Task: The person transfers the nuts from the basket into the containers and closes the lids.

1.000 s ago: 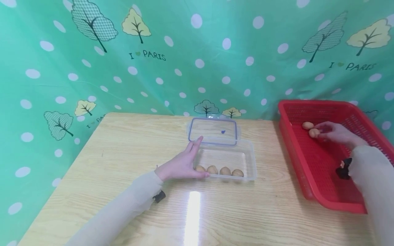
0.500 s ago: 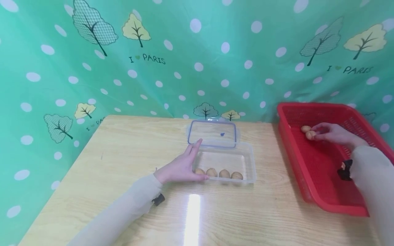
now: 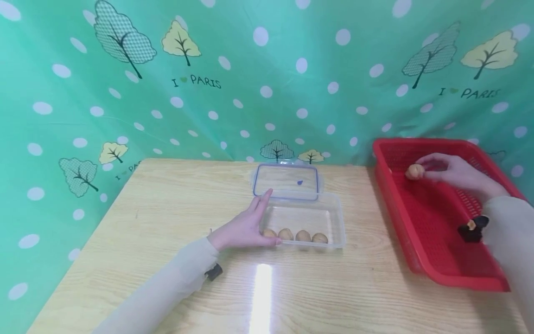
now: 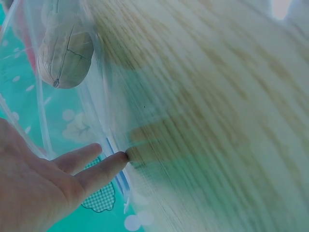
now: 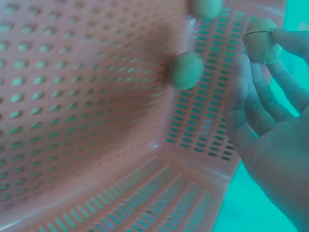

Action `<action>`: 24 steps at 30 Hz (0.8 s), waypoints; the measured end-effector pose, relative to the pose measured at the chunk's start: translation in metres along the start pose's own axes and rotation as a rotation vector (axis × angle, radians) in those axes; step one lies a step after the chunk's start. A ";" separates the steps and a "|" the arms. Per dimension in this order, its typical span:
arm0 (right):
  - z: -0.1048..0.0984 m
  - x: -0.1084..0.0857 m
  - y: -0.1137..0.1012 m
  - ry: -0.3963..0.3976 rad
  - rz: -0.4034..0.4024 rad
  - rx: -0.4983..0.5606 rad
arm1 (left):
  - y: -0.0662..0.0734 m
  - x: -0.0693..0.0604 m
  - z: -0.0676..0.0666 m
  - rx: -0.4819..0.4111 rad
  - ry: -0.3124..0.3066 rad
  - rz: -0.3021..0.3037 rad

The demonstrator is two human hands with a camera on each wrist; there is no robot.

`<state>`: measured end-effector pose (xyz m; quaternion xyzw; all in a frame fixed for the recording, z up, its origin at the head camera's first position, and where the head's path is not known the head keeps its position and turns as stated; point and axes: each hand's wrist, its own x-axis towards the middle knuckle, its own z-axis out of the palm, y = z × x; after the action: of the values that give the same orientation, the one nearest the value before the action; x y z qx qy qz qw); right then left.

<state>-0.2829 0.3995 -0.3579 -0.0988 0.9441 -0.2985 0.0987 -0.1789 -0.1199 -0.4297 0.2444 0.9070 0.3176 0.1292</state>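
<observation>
My right hand [image 3: 459, 176] pinches a walnut [image 5: 262, 44] between thumb and fingertips, over the far left part of the red basket [image 3: 410, 222]. Two more walnuts show inside the basket in the right wrist view, one walnut [image 5: 186, 70] by the wall and another walnut [image 5: 206, 7] at the top edge. A clear plastic container [image 3: 340, 218] stands mid-table with a row of walnuts [image 3: 303, 236] along its near wall. My left hand [image 3: 244, 227] spans its left end, fingers straight, thumb at the near rim.
Behind the container lies its clear lid [image 3: 283, 181] with a blue seal. The wooden table [image 3: 187, 195] ends at a green patterned curtain [image 3: 233, 83]. Perforated walls rise around the basket at the right.
My right hand has lifted a walnut slightly and shifted it to the left, so in the head view it now covers the neighbouring one. The left hand has stayed on the container.
</observation>
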 end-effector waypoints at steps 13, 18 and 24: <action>-0.005 -0.013 -0.042 0.043 -0.038 0.024 | 0.000 -0.001 0.000 0.010 -0.002 0.003; -0.003 -0.018 -0.065 0.031 -0.043 0.039 | 0.001 -0.001 0.001 0.012 -0.002 -0.002; 0.000 -0.019 -0.084 0.007 -0.103 0.058 | 0.002 0.000 -0.001 0.008 -0.008 -0.004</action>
<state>-0.2538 0.3366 -0.3059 -0.1431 0.9292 -0.3307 0.0827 -0.1784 -0.1190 -0.4281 0.2443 0.9084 0.3126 0.1322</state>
